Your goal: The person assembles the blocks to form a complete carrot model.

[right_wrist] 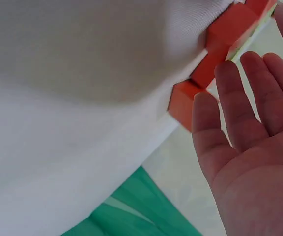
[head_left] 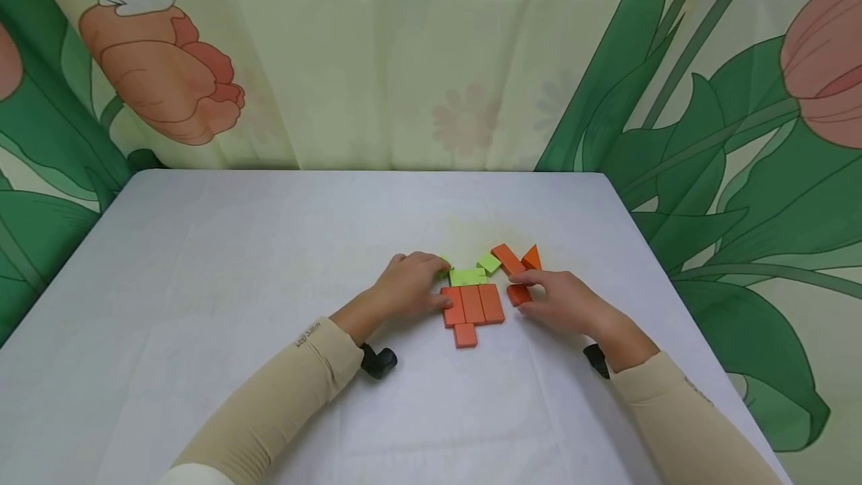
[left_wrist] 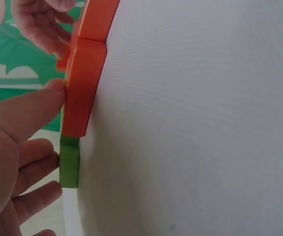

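Orange and light green wooden blocks lie flat in a pattern. My left hand (head_left: pixel 411 284) is at its left side, its thumb at the leftmost of several upright orange blocks (head_left: pixel 473 304). Its other fingers are by a small green block (left_wrist: pixel 69 167), partly hidden in the head view. My right hand (head_left: pixel 564 304) reaches over the right part, thumb and fingertips on either side of a short orange block (head_left: pixel 518 295). Above that, a long orange block (head_left: pixel 508 259) leans diagonally, with an orange triangle (head_left: pixel 532 257) beside it. In the right wrist view the fingers (right_wrist: pixel 235 108) are extended.
A green rectangle (head_left: pixel 468 277) sits above the upright row, and a tilted green square (head_left: pixel 489 263) lies to its upper right. One small orange block (head_left: pixel 465 336) is below the row. The white-covered table (head_left: pixel 236 260) meets a printed curtain (head_left: pixel 337 58) behind.
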The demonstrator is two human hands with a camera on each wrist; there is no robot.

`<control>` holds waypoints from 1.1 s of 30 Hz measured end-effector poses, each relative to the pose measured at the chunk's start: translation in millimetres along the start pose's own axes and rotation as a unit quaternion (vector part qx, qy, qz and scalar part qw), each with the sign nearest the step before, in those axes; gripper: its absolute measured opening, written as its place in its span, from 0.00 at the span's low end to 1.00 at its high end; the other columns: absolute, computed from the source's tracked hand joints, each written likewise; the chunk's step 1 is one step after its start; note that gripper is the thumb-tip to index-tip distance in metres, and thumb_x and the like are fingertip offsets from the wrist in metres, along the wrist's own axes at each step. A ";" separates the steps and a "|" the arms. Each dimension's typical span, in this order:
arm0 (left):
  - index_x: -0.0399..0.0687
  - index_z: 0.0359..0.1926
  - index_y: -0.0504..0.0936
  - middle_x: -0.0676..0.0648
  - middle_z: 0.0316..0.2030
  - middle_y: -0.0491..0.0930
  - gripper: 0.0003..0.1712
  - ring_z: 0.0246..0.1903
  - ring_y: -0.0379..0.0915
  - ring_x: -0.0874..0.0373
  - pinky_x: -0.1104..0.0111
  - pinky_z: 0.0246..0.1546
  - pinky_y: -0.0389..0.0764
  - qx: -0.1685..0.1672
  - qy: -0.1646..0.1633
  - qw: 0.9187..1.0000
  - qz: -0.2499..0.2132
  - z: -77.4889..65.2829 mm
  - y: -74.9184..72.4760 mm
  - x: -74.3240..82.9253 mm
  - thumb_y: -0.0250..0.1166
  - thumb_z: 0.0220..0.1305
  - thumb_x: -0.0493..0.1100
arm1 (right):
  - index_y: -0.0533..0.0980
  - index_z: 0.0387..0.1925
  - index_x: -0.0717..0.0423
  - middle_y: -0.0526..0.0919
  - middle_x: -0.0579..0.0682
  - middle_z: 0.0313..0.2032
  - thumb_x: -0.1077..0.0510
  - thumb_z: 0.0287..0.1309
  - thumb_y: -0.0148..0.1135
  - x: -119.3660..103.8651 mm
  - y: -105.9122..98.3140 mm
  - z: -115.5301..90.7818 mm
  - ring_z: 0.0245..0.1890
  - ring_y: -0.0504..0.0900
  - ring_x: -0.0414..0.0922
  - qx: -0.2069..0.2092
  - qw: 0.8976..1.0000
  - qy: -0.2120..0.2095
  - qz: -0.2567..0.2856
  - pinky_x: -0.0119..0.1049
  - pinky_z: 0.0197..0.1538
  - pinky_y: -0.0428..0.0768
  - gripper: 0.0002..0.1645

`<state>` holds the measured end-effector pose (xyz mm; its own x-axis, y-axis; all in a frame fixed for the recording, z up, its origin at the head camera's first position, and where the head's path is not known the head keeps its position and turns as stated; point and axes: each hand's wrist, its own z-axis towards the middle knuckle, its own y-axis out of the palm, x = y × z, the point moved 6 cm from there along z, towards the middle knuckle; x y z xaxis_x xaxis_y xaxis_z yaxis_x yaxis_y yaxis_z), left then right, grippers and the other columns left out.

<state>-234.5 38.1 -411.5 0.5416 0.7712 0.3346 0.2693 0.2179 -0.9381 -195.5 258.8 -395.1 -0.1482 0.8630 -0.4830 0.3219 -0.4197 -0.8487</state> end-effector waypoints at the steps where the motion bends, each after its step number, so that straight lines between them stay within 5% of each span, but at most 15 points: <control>1: 0.49 0.67 0.75 0.48 0.64 0.74 0.36 0.67 0.64 0.51 0.50 0.64 0.63 -0.001 0.000 1.000 0.000 -0.2 0.2 0.2 0.69 0.63 0.60 | 0.75 0.65 0.54 0.80 0.57 0.56 0.58 0.62 0.65 2.4 -0.3 -1.7 0.60 0.73 0.59 0.003 1.000 0.004 0.002 0.58 0.60 0.73 0.29; 8: 0.49 0.66 0.75 0.48 0.64 0.74 0.36 0.67 0.64 0.51 0.50 0.64 0.63 -0.005 -0.002 1.000 0.002 -1.3 0.9 1.1 0.69 0.63 0.60 | 0.77 0.63 0.55 0.80 0.58 0.52 0.61 0.63 0.65 8.3 2.9 -7.2 0.53 0.75 0.57 0.008 1.000 0.007 0.003 0.54 0.55 0.77 0.26; 17: 0.49 0.66 0.76 0.48 0.64 0.74 0.35 0.66 0.66 0.50 0.50 0.64 0.64 -0.003 -0.003 1.000 0.001 -2.3 -1.9 3.2 0.69 0.63 0.60 | 0.81 0.56 0.55 0.81 0.58 0.55 0.62 0.62 0.68 3.7 9.0 -11.3 0.59 0.73 0.61 0.017 1.000 0.013 -0.023 0.58 0.59 0.73 0.20; 26: 0.48 0.65 0.76 0.48 0.63 0.75 0.36 0.64 0.68 0.50 0.50 0.62 0.66 -0.001 -0.004 1.000 0.003 -0.5 -3.8 4.2 0.70 0.62 0.60 | 0.77 0.60 0.59 0.81 0.54 0.53 0.61 0.59 0.70 1.5 9.6 -21.9 0.53 0.76 0.56 0.029 0.999 -0.023 -0.017 0.56 0.57 0.74 0.27; 33: 0.48 0.65 0.77 0.48 0.63 0.75 0.36 0.63 0.68 0.50 0.51 0.62 0.66 -0.003 -0.007 1.000 0.001 0.0 -3.8 4.1 0.71 0.61 0.60 | 0.80 0.55 0.56 0.82 0.50 0.50 0.60 0.58 0.71 -2.7 15.0 -30.5 0.53 0.76 0.54 0.011 1.000 -0.002 -0.008 0.54 0.57 0.75 0.22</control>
<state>-233.4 40.4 -406.6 0.5303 0.7805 0.3310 0.2724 0.2128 -0.9383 -161.7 258.8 -400.0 -0.1577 0.8686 -0.4698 0.2988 -0.4115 -0.8610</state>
